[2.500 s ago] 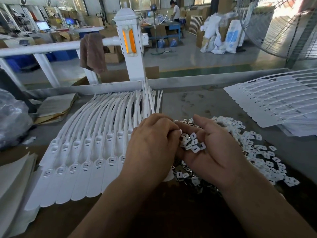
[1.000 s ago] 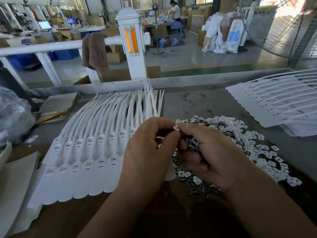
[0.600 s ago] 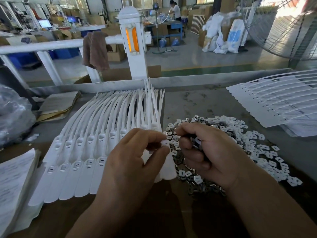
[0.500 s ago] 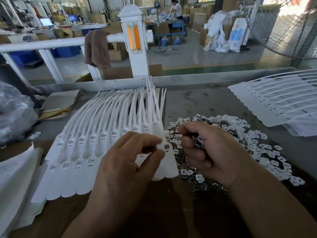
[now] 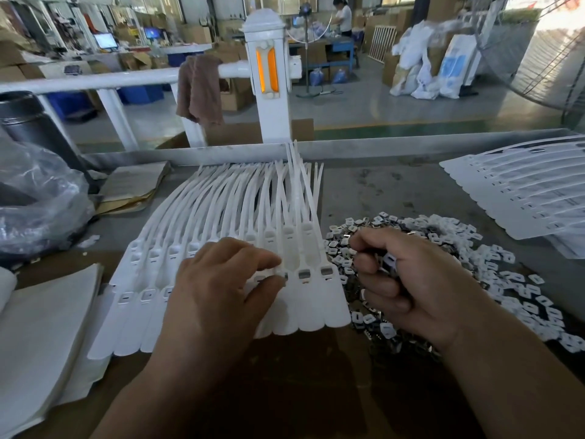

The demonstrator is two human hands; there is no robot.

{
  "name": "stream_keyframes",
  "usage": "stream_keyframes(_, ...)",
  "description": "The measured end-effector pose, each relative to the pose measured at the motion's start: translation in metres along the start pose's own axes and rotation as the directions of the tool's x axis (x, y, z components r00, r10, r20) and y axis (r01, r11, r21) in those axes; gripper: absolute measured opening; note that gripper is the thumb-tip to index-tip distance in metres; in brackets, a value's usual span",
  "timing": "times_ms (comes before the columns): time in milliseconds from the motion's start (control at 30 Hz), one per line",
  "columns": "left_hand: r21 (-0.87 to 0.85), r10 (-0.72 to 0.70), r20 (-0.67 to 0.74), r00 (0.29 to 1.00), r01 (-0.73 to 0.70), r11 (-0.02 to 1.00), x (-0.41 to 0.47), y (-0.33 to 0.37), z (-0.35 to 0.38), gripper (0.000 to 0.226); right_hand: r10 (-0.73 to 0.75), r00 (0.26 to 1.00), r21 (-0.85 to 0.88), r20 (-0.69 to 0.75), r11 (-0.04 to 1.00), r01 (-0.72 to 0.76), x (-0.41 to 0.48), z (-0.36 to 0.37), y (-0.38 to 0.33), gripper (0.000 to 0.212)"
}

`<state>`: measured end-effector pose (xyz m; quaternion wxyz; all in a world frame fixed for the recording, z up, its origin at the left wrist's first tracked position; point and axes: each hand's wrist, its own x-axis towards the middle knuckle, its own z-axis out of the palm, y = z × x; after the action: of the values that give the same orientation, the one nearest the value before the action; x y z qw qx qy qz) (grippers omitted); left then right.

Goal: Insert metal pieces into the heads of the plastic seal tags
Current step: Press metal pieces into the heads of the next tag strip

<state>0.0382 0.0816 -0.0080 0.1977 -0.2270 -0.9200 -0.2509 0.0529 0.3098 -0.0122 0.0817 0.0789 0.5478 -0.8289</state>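
Seal tags [image 5: 221,248] — light, bendy; left hand [image 5: 218,299] pinching an insert at one stiff head, right hand [image 5: 408,286] fisting spare metal pieces [image 5: 388,263].

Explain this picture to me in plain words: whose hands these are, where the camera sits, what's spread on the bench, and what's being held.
There is no machine here: a person works bare-handed, and the one camera sits on their head, looking down. The row of white seal tags lies fanned on the bench. Right of it is a pile of small metal pieces. The left hand pinches at a tag head near the row's right end; the two tags beyond it already show metal. The right hand is curled around a few spare pieces. More white strips lie far right.
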Motion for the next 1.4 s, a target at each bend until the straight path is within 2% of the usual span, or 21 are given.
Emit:
stream_keyframes(167, -0.009, -0.132, 0.101, 0.986, 0.134, 0.991, 0.002, -0.009, -0.003, 0.022, 0.034, 0.998, -0.021, -0.055, 0.999, -0.035, 0.002, 0.002, 0.002, 0.019)
stream_keyframes(467, 0.123, -0.090, 0.101, 0.991, 0.077, 0.989, 0.005, -0.004, 0.003, 0.017, 0.044, 0.997, -0.006, -0.060, 0.999, -0.044, 0.002, 0.001, 0.002, 0.018)
stream_keyframes(600, 0.144, -0.069, 0.088, 0.994, 0.056, 0.988, 0.005, -0.004, 0.005, 0.023, 0.031, 0.998, -0.010, -0.058, 0.999, -0.032, 0.002, 0.002, 0.002, 0.017)
stream_keyframes(700, 0.166, -0.085, 0.122, 0.989, 0.064, 0.984, 0.003, -0.002, 0.001, 0.035, 0.021, 0.997, -0.044, -0.069, 0.999, -0.024, 0.001, 0.002, 0.002, 0.016)
stream_keyframes(800, 0.198, -0.096, 0.176, 0.980, 0.060, 0.978, -0.003, -0.001, -0.005, 0.049, 0.002, 0.996, -0.157, -0.085, 0.987, -0.015, 0.001, 0.001, 0.004, 0.015)
stream_keyframes(900, 0.242, -0.123, 0.233, 0.965, 0.065, 0.968, -0.012, 0.003, -0.012, 0.076, -0.005, 0.997, -0.251, -0.079, 0.968, -0.015, 0.004, 0.000, 0.008, 0.018)
stream_keyframes(1100, 0.386, -0.111, 0.386, 0.916, -0.051, 0.921, -0.019, 0.008, -0.010, 0.099, 0.017, 0.998, -0.270, -0.060, 0.962, -0.032, 0.008, -0.001, 0.014, 0.011)
stream_keyframes(1233, 0.457, -0.109, 0.437, 0.893, -0.116, 0.882, -0.018, 0.009, -0.007, 0.087, 0.053, 0.996, -0.277, -0.066, 0.958, -0.070, 0.008, 0.000, 0.014, 0.015)
stream_keyframes(1300, 0.474, -0.047, 0.362, 0.931, -0.140, 0.869, -0.020, 0.007, -0.005, 0.080, 0.071, 0.996, -0.293, -0.058, 0.952, -0.085, 0.008, 0.001, 0.014, 0.019)
stream_keyframes(1400, 0.488, 0.000, 0.314, 0.950, -0.162, 0.858, -0.022, 0.004, 0.000, 0.078, 0.083, 0.995, -0.300, -0.053, 0.949, -0.095, 0.008, 0.001, 0.014, 0.022)
